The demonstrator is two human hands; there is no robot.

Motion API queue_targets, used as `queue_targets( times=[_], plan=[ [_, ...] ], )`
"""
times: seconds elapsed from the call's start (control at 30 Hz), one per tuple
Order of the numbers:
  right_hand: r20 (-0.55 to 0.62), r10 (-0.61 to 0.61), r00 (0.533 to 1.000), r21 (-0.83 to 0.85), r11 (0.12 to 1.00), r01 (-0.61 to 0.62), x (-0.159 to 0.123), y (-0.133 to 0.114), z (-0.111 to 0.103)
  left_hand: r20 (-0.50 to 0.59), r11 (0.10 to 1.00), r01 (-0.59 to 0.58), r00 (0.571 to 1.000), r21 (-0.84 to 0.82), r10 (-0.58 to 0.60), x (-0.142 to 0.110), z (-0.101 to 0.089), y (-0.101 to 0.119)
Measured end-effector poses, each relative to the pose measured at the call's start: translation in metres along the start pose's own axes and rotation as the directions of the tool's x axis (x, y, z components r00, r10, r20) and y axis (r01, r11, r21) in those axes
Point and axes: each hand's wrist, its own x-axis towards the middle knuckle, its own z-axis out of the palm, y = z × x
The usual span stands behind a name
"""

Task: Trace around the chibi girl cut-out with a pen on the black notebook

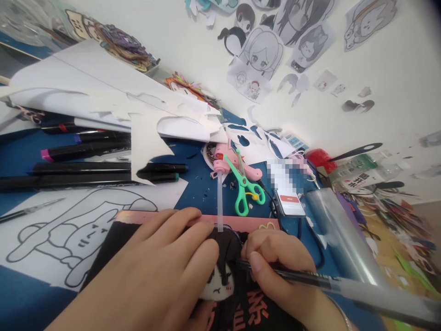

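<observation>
The left hand (172,262) lies over the left side of a little paper face (217,290). Its fingers are close together, with the thumb lower down, but I cannot tell if they pinch the paper. The right hand (282,266) is clamped on a black pen (324,279). The pen's front end is at the right side of the face, by the dark hair. I cannot tell if the tip touches it.

The face has black hair, and it is on a black cover (106,243) with a pink edge and pink writing. A clear stick (220,197) runs from a pink glue gun (223,151) down to the top of the hair. Green scissors (243,186) lie against the glue gun. To their right are a phone (291,202) and a big clear roll (344,234). On the left, fat black markers (86,181) lie near a line drawing (69,248) on the blue bench (200,197). Paper pictures (262,55) are stuck on the wall.
</observation>
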Motion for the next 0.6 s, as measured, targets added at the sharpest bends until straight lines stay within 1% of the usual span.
queue_targets(
  times=[0.23, 0.37, 0.6],
  plan=[
    [-0.022, 0.009, 1.0, 0.023, 1.0, -0.008, -0.0024, 0.0008, 0.0006, -0.002, 0.999, -0.026, 1.0, 0.024, 0.026, -0.0002, 0.0003, -0.0016],
    [-0.009, 0.018, 1.0, 0.061, 0.998, -0.018, -0.0028, 0.0014, 0.0004, 0.011, 0.999, -0.043, 0.999, 0.024, 0.043, -0.0009, 0.0006, -0.0032],
    [-0.003, 0.012, 1.0, 0.056, 0.998, -0.011, -0.0036, -0.0007, -0.0012, -0.001, 0.998, -0.053, 0.999, 0.035, 0.053, 0.0008, 0.0011, -0.0032]
  ],
)
